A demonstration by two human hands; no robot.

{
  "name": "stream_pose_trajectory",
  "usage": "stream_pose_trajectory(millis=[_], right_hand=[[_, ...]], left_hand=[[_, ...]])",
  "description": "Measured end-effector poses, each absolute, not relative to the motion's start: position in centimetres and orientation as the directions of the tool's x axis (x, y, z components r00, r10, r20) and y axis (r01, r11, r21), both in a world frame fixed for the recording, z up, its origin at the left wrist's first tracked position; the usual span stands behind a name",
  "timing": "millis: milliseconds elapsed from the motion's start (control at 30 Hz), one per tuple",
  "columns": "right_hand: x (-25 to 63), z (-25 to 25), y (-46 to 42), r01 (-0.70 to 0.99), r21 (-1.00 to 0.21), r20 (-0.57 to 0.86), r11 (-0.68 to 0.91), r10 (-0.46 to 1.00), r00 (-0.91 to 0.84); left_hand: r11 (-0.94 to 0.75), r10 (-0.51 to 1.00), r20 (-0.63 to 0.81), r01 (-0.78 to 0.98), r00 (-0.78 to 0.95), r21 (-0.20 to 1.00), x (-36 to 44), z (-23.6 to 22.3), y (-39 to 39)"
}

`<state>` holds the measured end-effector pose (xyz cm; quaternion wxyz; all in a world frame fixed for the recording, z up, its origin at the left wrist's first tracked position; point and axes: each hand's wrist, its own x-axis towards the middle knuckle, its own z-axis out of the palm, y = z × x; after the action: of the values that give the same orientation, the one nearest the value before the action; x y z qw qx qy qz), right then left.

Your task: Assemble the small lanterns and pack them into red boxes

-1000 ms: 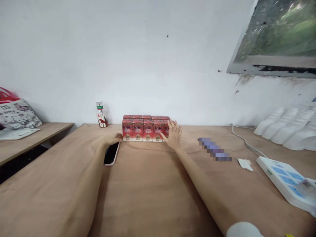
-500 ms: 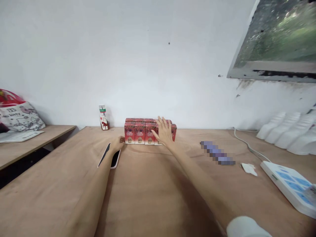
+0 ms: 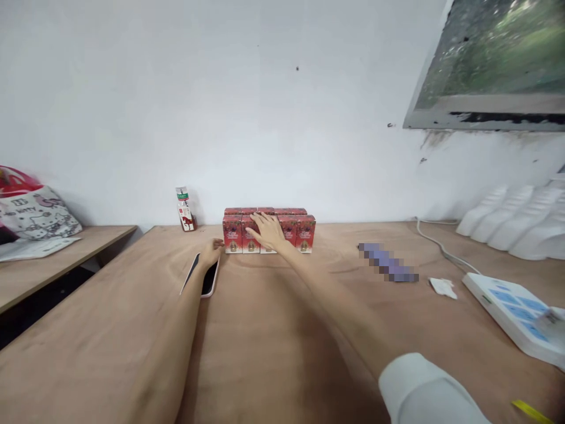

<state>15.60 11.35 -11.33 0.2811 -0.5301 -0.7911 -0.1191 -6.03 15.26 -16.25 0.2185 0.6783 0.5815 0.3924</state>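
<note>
Small red boxes [image 3: 305,234] with printed fronts stand upright in two rows, one behind the other, against the back wall. My right hand [image 3: 268,232] lies over the front row near its middle, fingers spread, hiding parts of the boxes behind it. Just left of the row's end is my left hand [image 3: 212,253], its fingers slightly bent toward the leftmost box; it holds nothing that I can see. Whether those fingertips touch the box is unclear. Beneath my left wrist a phone [image 3: 209,284] with a pale edge rests on the table, partly covered.
A small bottle [image 3: 186,211] stands at the back left. Right of the boxes lies a pixelated purple item [image 3: 388,262], with a white scrap [image 3: 442,288] and a white device [image 3: 512,312] on a cable beyond. White moulded shapes [image 3: 512,227] line the right wall. A bag [image 3: 42,212] sits on the left table.
My right hand has slid left along the front row, uncovering the boxes at the right end, which now line up evenly. My left hand has stayed by the left end.
</note>
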Motion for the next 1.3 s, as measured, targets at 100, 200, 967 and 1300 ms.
stream_pose_trajectory(millis=[100,200,967,1300], right_hand=[[17.0,-10.0,10.9,0.889,-0.15,0.605,0.433,0.751,-0.264],[19.6,-8.3,10.9,0.904,-0.196,0.677,0.379,0.719,-0.155],[25.4,-7.6,14.8,0.978,-0.171,0.139,0.12,0.986,-0.097],[24.6,-7.9,13.2,0.985,-0.111,0.197,0.133,0.974,-0.109]], left_hand=[[-0.209,0.94,0.332,0.63,-0.083,0.748,-5.9,-15.2,14.9],[-0.227,0.898,0.419,0.676,-0.133,0.701,-5.1,-12.7,14.8],[-0.444,0.892,0.104,0.896,0.439,0.026,6.2,-6.3,16.9],[-0.401,0.896,0.213,0.916,0.39,0.006,5.9,-7.3,14.1]])
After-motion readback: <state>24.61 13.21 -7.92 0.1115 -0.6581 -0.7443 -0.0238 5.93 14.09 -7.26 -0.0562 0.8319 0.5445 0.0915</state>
